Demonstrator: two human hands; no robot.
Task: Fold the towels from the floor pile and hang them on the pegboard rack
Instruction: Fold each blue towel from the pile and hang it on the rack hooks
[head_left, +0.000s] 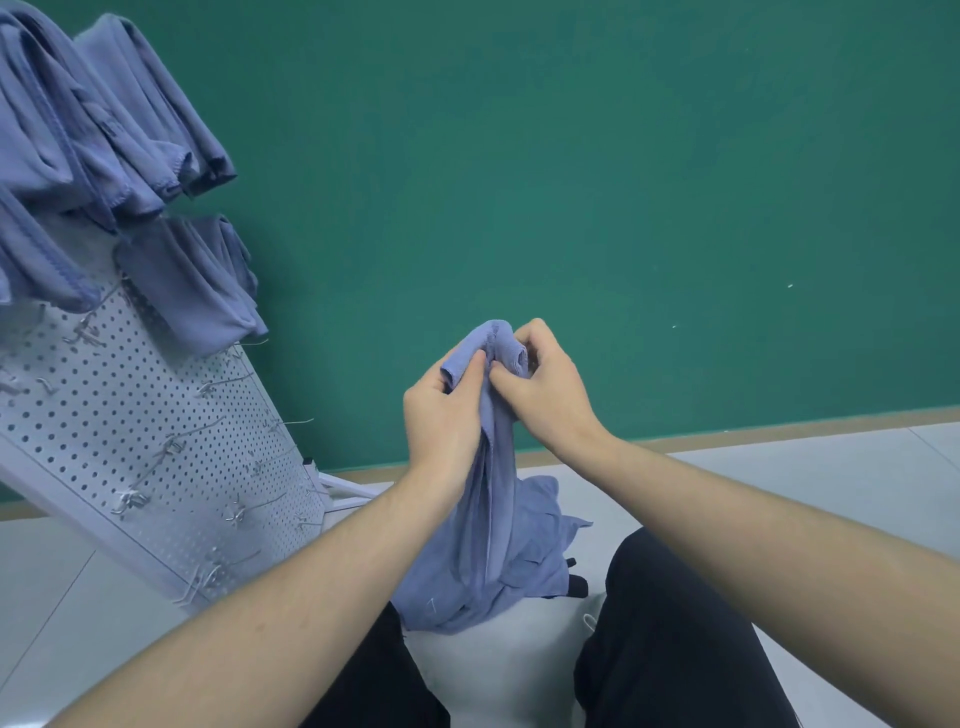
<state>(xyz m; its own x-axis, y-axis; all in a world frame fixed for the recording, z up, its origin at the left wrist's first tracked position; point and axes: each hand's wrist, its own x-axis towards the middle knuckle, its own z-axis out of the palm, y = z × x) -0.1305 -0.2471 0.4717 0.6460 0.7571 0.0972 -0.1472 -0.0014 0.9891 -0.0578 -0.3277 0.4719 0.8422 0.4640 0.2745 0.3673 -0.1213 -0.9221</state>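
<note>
Both hands are raised in front of the person, close together, each gripping the top of one blue towel (493, 493). The left hand (441, 410) has its fingers curled round the left part of the gathered upper edge, thumb tip pressed into the cloth. The right hand (545, 389) pinches the right part of the same edge, fingers bent over a rolled hem, thumb meeting the cloth just beside the left thumb. The two hands touch or nearly touch at the thumbs; which cannot be told. The towel hangs straight down from the grip in long vertical folds between the two forearms. Directly below the hands, its lower end merges with a crumpled floor pile (519, 566) of like blue cloth on the pale floor (857, 467), between the person's dark trouser legs (670, 639); where the held towel ends and the pile begins cannot be separated. To the left of the left hand, well apart, stands a white pegboard rack (156, 431), tilted in the view, with bare wire hooks (130, 501) across its lower part. Above and further left of the hands, several folded blue hung towels (197, 286) drape from the upper hooks. A green wall (623, 182) lies beyond the hands.
</note>
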